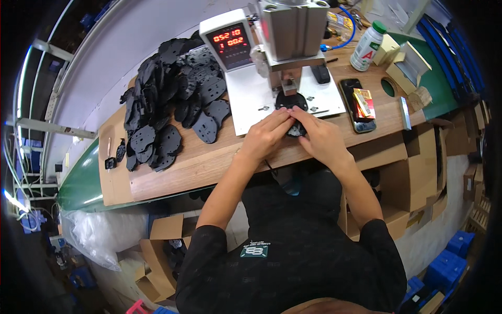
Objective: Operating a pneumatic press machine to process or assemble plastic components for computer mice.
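- In the head view, your left hand (267,135) reaches in over the near edge of the white base plate (248,99), fingers stretched forward, tips on a black piece (296,129); you hide its thumb, so I cannot tell whether it grips
- Your right hand (323,137) mirrors it, forefinger meeting the left fingertips and thumb set apart at the piece's near side; I cannot tell whether it pinches or only presses
- The black piece lies between your hands at the near edge of the plate, in front of the press head (291,83); a dark round part (298,99) shows beneath that head, and your fingers hide whether the two join
- To your left, a heap of flat black pieces (172,86) spreads over the wooden table (193,170), near a white display box (228,44) with red lit digits
- To your right lie a phone (346,94) with a small red and yellow box (364,103) on top, and a metal bar (405,113)
- Beyond them stands a white bottle (366,49) with a green cap
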`<state>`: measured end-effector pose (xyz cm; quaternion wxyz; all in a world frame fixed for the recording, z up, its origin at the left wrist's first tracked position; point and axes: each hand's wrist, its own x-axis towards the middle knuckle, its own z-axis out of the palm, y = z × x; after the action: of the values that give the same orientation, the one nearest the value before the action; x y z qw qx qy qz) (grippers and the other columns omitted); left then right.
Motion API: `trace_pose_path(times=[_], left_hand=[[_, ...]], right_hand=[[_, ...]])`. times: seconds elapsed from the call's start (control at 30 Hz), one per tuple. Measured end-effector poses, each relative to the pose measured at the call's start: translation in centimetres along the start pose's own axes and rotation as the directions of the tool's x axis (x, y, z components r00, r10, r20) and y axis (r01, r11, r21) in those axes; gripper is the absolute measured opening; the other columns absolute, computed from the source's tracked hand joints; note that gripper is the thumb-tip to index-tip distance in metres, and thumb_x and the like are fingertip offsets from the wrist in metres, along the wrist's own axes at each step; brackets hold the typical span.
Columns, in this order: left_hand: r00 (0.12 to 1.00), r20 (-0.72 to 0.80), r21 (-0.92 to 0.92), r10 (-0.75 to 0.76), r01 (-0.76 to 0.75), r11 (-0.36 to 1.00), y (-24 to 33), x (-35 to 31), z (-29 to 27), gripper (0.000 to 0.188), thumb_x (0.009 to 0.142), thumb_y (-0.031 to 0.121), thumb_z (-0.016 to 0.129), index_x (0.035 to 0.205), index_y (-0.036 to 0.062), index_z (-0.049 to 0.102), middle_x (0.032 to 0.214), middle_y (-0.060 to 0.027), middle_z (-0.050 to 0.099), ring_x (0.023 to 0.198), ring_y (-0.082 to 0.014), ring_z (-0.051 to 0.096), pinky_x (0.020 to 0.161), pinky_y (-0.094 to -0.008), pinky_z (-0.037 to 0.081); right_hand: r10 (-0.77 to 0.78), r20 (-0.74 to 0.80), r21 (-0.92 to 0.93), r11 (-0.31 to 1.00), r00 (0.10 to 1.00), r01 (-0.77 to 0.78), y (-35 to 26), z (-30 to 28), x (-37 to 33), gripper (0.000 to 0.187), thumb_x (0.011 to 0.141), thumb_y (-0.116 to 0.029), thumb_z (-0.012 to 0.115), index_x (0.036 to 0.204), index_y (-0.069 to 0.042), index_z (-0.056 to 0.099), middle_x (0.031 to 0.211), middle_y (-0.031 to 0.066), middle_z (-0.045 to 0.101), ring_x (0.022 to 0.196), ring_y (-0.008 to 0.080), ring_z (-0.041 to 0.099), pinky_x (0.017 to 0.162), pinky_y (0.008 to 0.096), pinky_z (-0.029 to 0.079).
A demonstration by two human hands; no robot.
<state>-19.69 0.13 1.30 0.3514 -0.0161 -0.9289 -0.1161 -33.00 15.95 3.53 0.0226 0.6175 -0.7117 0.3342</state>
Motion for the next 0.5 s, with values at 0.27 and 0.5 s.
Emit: trace_pose_path(times=[0.27, 0.5], left_hand=[[0.990, -0.071, 0.044, -0.123, 0.127, 0.991, -3.9, -2.2, -4.4, 0.041, 0.074, 0.002, 0.075, 0.114, 0.0097, 0.070, 0.123, -0.0148, 0.065, 0.107, -0.0337, 0.066, 0.089, -0.0390, 0.057], [0.844, -0.105, 0.600, -0.525, 0.475, 0.644, -11.0, -9.4, -10.3, 0.047, 0.084, 0.027, 0.075, 0.121, -0.0012, 0.066, 0.138, -0.0199, 0.057, 0.128, -0.0401, 0.051, 0.110, -0.0458, 0.040]], right_hand=[[0.036, 0.060, -0.102, 0.994, 0.998, -0.030, 0.4, 0.0, -0.3, 0.052, 0.073, -0.011, 0.076, 0.123, -0.010, 0.060, 0.136, 0.0067, 0.063, 0.079, 0.0298, 0.072, 0.066, 0.0385, 0.058], [0.083, 0.080, -0.110, 0.991, 0.993, -0.074, 0.1, -0.1, 0.1, 0.051, 0.073, -0.010, 0.076, 0.122, -0.011, 0.061, 0.133, 0.0059, 0.065, 0.078, 0.0294, 0.072, 0.066, 0.0383, 0.057]])
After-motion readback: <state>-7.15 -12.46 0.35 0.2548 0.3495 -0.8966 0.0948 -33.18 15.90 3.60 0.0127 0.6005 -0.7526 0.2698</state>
